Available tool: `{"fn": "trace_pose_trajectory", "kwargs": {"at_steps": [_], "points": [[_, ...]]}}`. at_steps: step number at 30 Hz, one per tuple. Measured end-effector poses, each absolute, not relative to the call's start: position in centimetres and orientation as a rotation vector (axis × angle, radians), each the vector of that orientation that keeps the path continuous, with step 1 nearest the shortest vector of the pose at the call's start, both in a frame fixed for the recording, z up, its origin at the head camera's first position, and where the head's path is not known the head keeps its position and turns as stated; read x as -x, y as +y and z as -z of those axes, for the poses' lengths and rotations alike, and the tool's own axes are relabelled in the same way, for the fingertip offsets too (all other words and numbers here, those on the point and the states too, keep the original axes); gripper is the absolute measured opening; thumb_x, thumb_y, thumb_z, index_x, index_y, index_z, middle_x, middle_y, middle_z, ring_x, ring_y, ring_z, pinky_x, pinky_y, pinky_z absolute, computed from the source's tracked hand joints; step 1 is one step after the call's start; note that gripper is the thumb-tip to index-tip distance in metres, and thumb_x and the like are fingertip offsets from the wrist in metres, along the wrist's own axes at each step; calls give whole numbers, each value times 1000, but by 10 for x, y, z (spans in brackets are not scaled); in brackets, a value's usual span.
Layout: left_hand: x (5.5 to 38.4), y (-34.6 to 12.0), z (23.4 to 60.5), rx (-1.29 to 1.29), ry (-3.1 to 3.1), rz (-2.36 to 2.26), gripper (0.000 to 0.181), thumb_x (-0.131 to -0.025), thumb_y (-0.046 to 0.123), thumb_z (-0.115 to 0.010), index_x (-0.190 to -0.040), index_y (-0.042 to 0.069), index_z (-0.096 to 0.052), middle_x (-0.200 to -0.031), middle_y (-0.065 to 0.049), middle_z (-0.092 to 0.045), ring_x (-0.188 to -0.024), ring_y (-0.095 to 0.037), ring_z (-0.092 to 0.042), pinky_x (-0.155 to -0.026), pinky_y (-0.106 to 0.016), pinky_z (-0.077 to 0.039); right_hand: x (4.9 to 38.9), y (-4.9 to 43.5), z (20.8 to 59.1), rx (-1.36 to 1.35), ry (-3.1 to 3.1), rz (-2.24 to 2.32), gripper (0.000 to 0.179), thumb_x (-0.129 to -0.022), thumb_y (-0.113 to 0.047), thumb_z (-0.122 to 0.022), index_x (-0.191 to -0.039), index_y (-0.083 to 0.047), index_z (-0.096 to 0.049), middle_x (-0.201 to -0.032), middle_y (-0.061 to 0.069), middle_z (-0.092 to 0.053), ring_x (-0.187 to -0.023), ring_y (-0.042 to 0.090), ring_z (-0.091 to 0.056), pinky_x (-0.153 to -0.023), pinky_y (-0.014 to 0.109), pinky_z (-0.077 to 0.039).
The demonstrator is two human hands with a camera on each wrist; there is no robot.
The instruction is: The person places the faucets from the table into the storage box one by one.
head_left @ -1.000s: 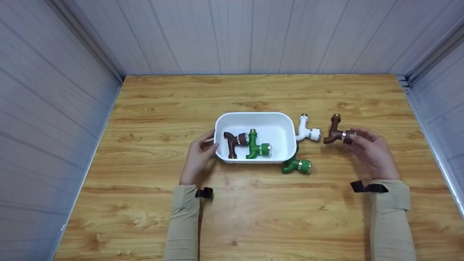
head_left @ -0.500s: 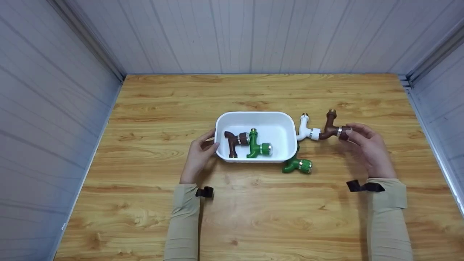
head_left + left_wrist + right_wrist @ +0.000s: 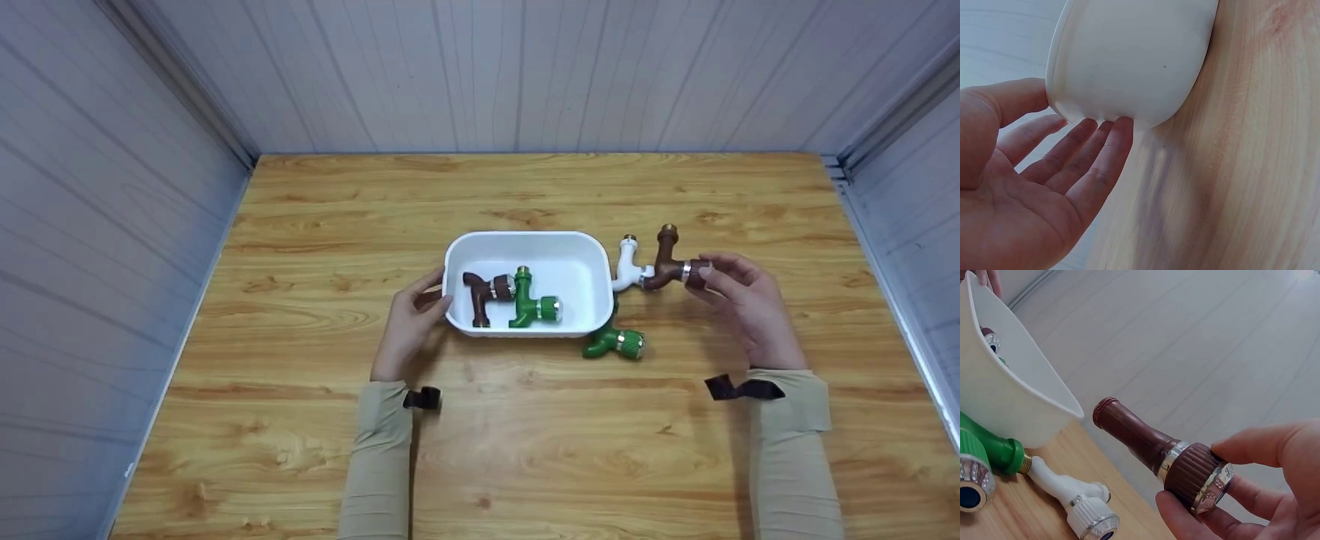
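Note:
My right hand (image 3: 750, 304) pinches a brown tap (image 3: 667, 259) by its ribbed knob. In the right wrist view the brown tap (image 3: 1143, 433) is held above the table, its spout end toward the tub. My left hand (image 3: 1039, 169) touches the outer end wall of the white tub (image 3: 1134, 62) with extended fingertips, the thumb at its rim. Inside the white tub (image 3: 570, 259) lie another brown tap (image 3: 480, 300) and a green tap (image 3: 525, 304). A white tap (image 3: 628, 262), partly covered by the held tap, and a second green tap (image 3: 611, 341) lie at the tub's right end.
The wood-grain table (image 3: 337, 225) carries all of this. Pale panel walls (image 3: 480, 75) stand at the back and both sides. The green tap outside is partly hidden beneath the tub's near right corner.
My right hand has moved left with the brown tap, raising it slightly in the head view, from the right of the white tap to over its knob. My left hand and the tub stay put.

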State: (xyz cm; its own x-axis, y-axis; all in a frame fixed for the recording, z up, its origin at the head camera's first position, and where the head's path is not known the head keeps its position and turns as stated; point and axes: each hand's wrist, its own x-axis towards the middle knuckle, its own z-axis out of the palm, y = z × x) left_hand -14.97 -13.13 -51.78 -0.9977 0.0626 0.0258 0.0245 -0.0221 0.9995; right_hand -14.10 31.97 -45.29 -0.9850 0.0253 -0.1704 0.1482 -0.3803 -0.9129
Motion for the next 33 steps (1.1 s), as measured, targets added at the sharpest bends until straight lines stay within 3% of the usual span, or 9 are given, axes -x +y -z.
{"fn": "trace_pose_trajectory", "kwargs": {"at_steps": [11,20,27,33], "points": [[148,-132,506,-71,2152,-2179,49,-90,-7,-60,-136,-7,-46,-131,-32,-47,-116,-47,-50,-88,-28,-53,142,304,452,-164,1696,2514,27,-89,2,-64,-115,7,-57,-109,11,-57,-98,20,-62,-93,36,-51],[142,-130,491,-91,2162,-2177,48,-89,-8,-59,-135,-10,-46,-130,-33,-48,-115,-47,-50,-89,-30,-53,146,289,451,-188,1739,2452,29,-88,0,-67,-115,5,-58,-110,11,-56,-99,19,-60,-92,34,-52],[140,-130,488,-83,2101,-2200,49,-90,-10,-58,-136,-12,-42,-133,-35,-44,-118,-50,-47,-94,-47,-49,149,275,450,-181,1752,2388,35,-88,-4,-67,-119,6,-54,-113,12,-55,-101,20,-60,-92,33,-52],[141,-130,489,-86,2112,-2190,49,-90,-9,-58,-136,-11,-43,-133,-34,-44,-117,-49,-48,-90,-33,-53,152,262,454,-181,1776,2346,39,-89,-5,-67,-122,7,-50,-115,11,-54,-98,18,-61,-91,32,-52]]}}
